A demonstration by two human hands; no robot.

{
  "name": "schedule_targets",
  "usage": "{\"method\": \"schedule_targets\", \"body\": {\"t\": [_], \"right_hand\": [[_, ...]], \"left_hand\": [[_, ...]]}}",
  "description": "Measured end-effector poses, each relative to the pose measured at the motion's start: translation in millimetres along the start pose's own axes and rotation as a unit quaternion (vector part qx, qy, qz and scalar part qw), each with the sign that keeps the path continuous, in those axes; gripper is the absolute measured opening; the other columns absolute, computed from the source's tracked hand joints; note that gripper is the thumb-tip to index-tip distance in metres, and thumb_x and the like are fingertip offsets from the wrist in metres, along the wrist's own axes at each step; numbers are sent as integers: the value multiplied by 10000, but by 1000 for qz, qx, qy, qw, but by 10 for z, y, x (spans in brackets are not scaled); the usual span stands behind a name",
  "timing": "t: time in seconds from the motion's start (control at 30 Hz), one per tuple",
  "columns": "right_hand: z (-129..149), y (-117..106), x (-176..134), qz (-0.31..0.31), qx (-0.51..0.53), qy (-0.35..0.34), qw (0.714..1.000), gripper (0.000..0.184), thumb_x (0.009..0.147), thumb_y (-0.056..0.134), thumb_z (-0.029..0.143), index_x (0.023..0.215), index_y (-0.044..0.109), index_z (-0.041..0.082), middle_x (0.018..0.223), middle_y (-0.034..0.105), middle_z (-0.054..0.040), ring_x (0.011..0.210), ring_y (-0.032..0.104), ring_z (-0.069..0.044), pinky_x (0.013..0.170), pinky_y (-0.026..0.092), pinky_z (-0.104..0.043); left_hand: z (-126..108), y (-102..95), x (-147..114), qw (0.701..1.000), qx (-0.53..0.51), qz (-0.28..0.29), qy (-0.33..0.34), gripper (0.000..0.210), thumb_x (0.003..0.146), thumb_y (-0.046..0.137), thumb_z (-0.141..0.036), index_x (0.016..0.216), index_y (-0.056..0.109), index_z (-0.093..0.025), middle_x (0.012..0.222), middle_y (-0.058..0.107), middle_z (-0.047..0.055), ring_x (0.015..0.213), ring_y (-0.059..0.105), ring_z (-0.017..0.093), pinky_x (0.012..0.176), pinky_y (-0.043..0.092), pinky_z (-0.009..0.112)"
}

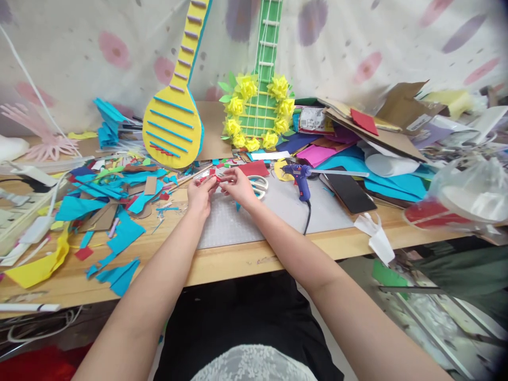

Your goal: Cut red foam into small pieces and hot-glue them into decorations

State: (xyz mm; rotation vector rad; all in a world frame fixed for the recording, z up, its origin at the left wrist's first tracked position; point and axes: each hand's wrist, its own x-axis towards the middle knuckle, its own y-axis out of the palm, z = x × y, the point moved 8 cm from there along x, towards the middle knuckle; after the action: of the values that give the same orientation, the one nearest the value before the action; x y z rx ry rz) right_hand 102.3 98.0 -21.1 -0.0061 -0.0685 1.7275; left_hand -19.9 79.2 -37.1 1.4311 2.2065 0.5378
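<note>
Blue paper scraps (pixel 126 233) litter the wooden table (pixel 226 263) at left. My left hand (pixel 200 197) pinches a small red piece (pixel 217 179) over the gray mat (pixel 226 227), my right hand's (pixel 238 187) fingertips narrowed on its right end. Beyond lie white-handled scissors (pixel 261 183), a blue glue gun (pixel 301 182), then a black smartphone (pixel 350 191).

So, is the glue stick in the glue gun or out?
In, partway: the glue stick juts from the back of the glue gun, with a long length showing outside. How far it reaches inside is hidden.
</note>
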Motion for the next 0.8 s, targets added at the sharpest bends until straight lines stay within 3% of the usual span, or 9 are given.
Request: {"method": "schedule_targets", "body": {"t": [0.3, 0.8], "right_hand": [[40, -9, -61, -17, 44, 11, 999, 344, 697, 613, 155, 965, 409, 224, 906, 651, 2, 548, 596, -70, 558, 521, -226], [13, 12, -62, 9, 65, -10, 998, 318, 721, 610, 155, 939, 387, 216, 689, 564, 74, 510, 591, -70, 464, 483, -176]], "left_hand": [[-22, 37, -30, 1000, -7, 16, 7, 454, 580, 688, -30, 709, 293, -214, 670, 640, -28, 612, 645, 120, 730, 511, 291], [-13, 37, -1, 998, -51, 21, 24, 446, 557, 684, -8, 700, 312, -208, 636, 620, -43, 611, 617, 88, 720, 498, 249]]}}
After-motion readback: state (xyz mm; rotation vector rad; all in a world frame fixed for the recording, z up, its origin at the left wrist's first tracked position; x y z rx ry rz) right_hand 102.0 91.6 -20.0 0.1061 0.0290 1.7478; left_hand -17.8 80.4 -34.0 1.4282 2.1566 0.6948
